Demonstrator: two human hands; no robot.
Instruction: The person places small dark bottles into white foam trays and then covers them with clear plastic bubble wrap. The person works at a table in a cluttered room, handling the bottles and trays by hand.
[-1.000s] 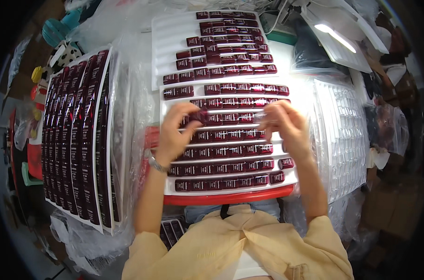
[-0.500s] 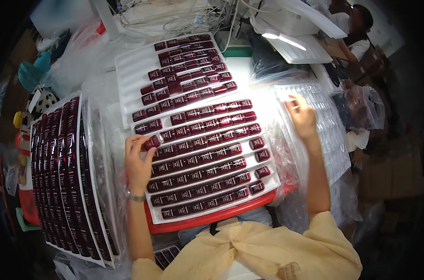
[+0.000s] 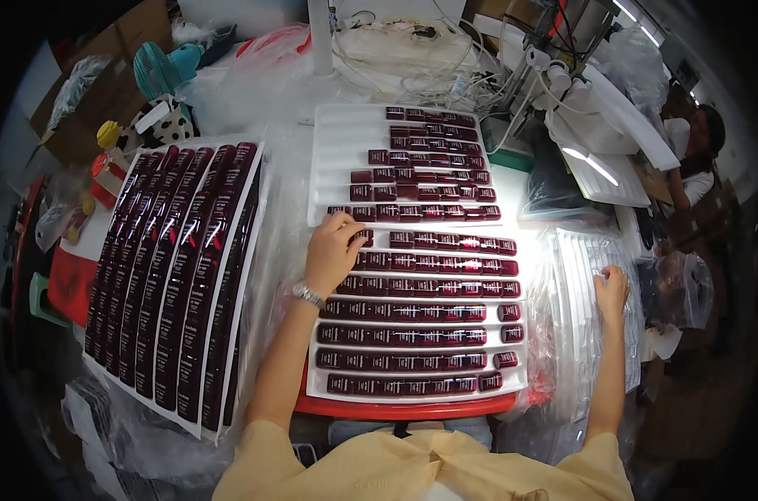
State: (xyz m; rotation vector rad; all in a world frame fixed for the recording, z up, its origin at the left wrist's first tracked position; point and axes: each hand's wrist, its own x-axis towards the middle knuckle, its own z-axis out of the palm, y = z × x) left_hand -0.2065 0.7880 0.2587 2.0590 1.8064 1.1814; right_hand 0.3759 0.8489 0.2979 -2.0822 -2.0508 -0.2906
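My left hand (image 3: 333,257), with a watch on the wrist, reaches over the left end of a row in the nearer white tray (image 3: 522,377). Its bent fingers close at a small dark red bottle (image 3: 365,240), partly hidden under the fingertips. Glossy bottles with pale print lie side by side in rows there, and a gap parts this one from the rest of its row. On the right, my right hand (image 3: 613,290) hovers by the stacked clear plastic trays (image 3: 575,284), fingers curled together. What it pinches, if anything, is too small to make out.
Beyond lies a second white tray (image 3: 333,159), partly filled with bottles. A tall stack of filled trays (image 3: 170,284) stands at the left in plastic film. Cables (image 3: 471,92), a lit lamp (image 3: 592,167) and a teal fan (image 3: 157,71) are behind. Another person (image 3: 696,159) sits far right.
My view has turned left, so the trays appear farther right. My left hand has moved from the end of one row to the row behind. My right hand has come lower along the clear trays.
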